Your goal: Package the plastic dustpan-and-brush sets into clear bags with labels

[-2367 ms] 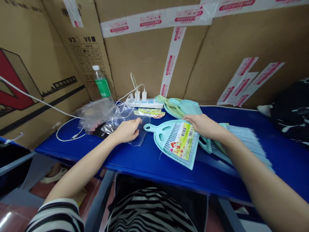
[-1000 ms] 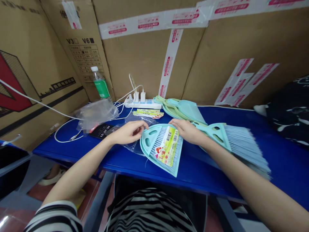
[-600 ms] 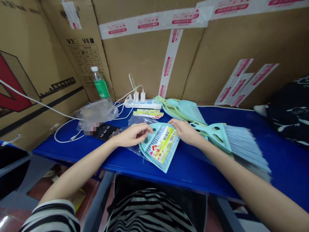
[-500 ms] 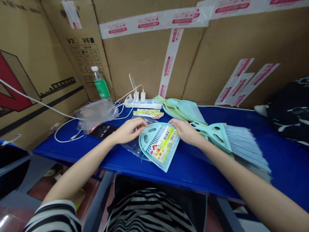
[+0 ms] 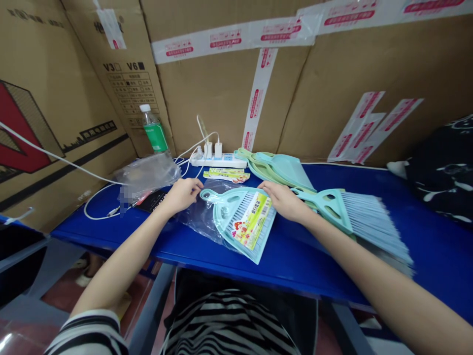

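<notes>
A light-blue dustpan point(image 5: 221, 217) with a bristled brush point(image 5: 236, 224) nested in it lies tilted near the table's front edge. A yellow-green printed label card point(image 5: 253, 222) lies across the bristles. At the dustpan's upper right edge, the fingers of my right hand point(image 5: 283, 199) are closed on it. My left hand point(image 5: 184, 194) is beside the dustpan's handle, its fingers pinched on a crumpled clear plastic bag point(image 5: 201, 217) that spreads partly beneath the dustpan. The fingertips' exact hold on the film is hard to see.
To the right lie light-blue brushes point(image 5: 373, 217); stacked green and blue dustpans point(image 5: 288, 170) sit behind. Label cards point(image 5: 226, 174), a power strip point(image 5: 218, 159), plastic bags point(image 5: 150, 172), a phone point(image 5: 157, 202) and a bottle point(image 5: 155, 130) stand farther back. Cardboard point(image 5: 221, 93) walls the table.
My left hand has moved left, away from the dustpan, drawing the clear bag with it and uncovering the dustpan's handle. My right hand stays on the dustpan.
</notes>
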A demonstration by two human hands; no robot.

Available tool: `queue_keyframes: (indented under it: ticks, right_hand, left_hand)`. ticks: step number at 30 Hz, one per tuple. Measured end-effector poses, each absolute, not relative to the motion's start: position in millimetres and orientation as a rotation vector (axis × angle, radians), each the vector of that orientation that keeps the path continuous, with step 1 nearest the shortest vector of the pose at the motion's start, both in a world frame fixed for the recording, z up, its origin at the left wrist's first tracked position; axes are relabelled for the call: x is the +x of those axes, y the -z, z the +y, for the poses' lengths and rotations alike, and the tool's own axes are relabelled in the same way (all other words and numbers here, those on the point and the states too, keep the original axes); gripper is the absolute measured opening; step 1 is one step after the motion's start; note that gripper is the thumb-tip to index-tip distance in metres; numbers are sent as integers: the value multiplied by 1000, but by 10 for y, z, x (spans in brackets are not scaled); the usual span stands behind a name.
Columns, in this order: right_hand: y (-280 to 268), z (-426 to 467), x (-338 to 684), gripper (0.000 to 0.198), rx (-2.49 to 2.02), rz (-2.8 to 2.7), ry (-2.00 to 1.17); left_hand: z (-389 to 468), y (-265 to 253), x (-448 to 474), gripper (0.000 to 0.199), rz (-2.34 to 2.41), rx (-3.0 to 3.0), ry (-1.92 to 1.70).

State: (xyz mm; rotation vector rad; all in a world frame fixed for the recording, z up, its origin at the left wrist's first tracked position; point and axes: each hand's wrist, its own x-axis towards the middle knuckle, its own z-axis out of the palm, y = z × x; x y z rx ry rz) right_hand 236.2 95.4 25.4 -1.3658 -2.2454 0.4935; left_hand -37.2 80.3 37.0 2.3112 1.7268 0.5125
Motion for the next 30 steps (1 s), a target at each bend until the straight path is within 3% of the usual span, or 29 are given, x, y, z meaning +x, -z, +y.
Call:
queue_keyframes:
  ticks: [16,30]
  right_hand:
    - [-217,944,2353,21,-1364,-2193,-602]
    - [-234,944,2333,24,-1370,-1967,-1165]
  left_hand:
    - [844,-318,-374,9,1703,2315,-554]
    - [830,-348,-349,20,1832,2341,-428]
